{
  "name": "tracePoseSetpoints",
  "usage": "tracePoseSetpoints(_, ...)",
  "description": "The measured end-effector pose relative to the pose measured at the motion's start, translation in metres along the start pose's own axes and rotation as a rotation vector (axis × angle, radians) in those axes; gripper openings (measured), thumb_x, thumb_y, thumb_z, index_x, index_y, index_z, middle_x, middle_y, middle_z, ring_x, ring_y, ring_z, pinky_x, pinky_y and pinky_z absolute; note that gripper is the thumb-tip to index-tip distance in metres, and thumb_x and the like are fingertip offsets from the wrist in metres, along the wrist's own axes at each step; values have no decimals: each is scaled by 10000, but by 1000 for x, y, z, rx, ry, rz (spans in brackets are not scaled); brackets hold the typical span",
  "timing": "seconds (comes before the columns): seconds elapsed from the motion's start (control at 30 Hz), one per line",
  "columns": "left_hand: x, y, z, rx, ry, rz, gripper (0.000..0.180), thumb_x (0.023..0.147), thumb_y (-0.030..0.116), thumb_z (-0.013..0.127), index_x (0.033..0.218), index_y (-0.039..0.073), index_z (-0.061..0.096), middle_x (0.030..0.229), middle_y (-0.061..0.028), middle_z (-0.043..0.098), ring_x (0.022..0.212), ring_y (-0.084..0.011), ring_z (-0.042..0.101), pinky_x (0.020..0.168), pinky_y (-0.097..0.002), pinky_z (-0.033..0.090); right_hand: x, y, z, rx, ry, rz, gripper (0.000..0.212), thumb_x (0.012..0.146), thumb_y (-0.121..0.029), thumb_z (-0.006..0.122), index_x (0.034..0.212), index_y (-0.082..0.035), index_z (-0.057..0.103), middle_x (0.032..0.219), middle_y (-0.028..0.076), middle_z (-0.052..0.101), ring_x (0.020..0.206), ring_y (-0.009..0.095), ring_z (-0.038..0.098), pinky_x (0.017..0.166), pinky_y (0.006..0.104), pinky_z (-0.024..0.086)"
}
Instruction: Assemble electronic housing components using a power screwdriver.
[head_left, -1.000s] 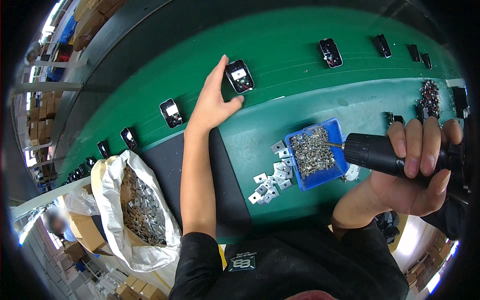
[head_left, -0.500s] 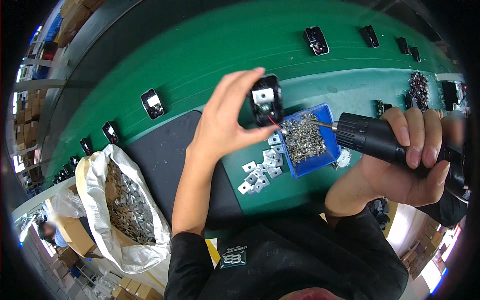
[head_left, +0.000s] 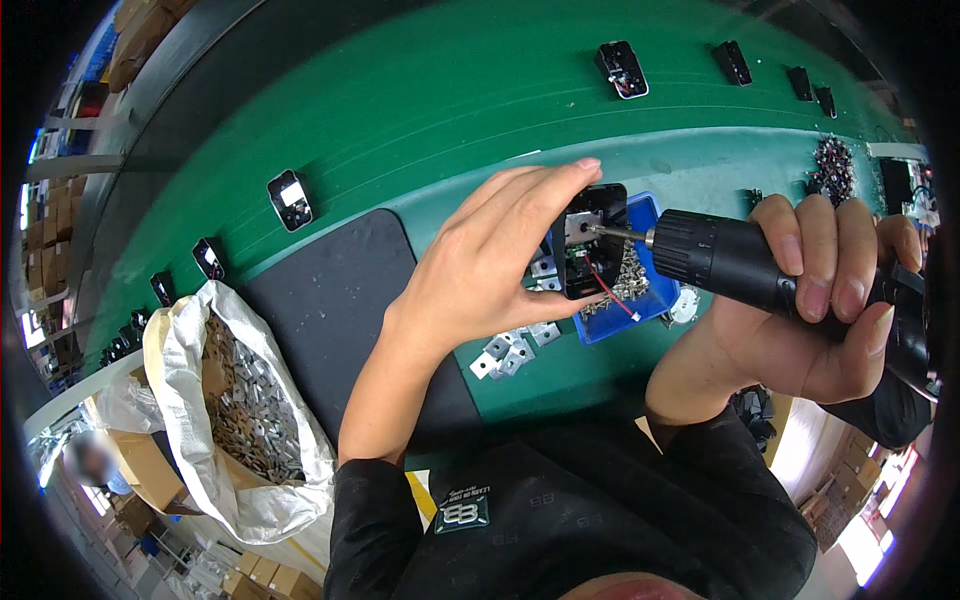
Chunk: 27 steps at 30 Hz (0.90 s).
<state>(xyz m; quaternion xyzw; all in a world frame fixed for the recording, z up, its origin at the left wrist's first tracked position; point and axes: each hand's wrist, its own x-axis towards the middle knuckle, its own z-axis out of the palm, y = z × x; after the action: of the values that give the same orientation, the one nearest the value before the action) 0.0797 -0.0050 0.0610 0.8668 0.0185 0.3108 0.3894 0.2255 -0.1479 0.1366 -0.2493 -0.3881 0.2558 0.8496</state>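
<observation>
My left hand [head_left: 480,255] grips a small black plastic housing [head_left: 612,202], its open side facing the screwdriver. Inside sits a square metal plate [head_left: 578,228], and a red wire [head_left: 608,285] with a white plug hangs out. Wrapped round a black electric screwdriver [head_left: 722,252], my right hand [head_left: 825,300] holds it almost level. Its bit reaches to the hole of the plate; whether a screw is on the tip I cannot tell. Behind and below the housing, a blue tray [head_left: 657,312] holds many small screws [head_left: 630,278]. Loose metal plates [head_left: 512,350] lie beside the tray.
Several black housings stand on the green conveyor, one [head_left: 290,200] to the left and one [head_left: 622,70] at the far side. A white sack [head_left: 180,400] of metal plates is at the left, by a black mat [head_left: 330,310]. Dark small parts [head_left: 832,170] are heaped far right.
My left hand has brought the housing right and slightly down, over the tray. The screwdriver's bit now meets the plate inside. Housings on the conveyor have shifted slightly left.
</observation>
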Motion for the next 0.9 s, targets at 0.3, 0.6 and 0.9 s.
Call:
tracePoseSetpoints(0.3, 0, -2, 3, -45, 33, 11, 837, 519, 171, 857, 1256, -3, 501, 1133, -163, 600, 995, -340, 591, 862, -392, 484, -1, 1, 4, -49, 63, 21, 336, 767, -118, 637, 1078, -143, 513, 771, -26, 524, 678, 69, 508, 754, 279, 382)
tracePoseSetpoints(0.6, 3, 4, 6, -59, 58, 50, 746, 503, 158, 867, 1174, 17, 574, 1107, -114, 646, 1013, -283, 628, 887, -374, 488, 0, -10, 0, -106, -155, 105, 269, 731, -97, 640, 973, -167, 546, 747, -31, 551, 651, 79, 544, 723, 280, 416)
tracePoseSetpoints(0.9, 7, 2, -5, 41, -61, -23, 746, 506, 197, 849, 1195, 105, 579, 1134, -49, 636, 1066, -273, 573, 959, -360, 407, -9, -10, 9, -158, -21, -7, 135, 689, -146, 695, 740, -148, 569, 757, -59, 581, 679, 45, 562, 709, 247, 419)
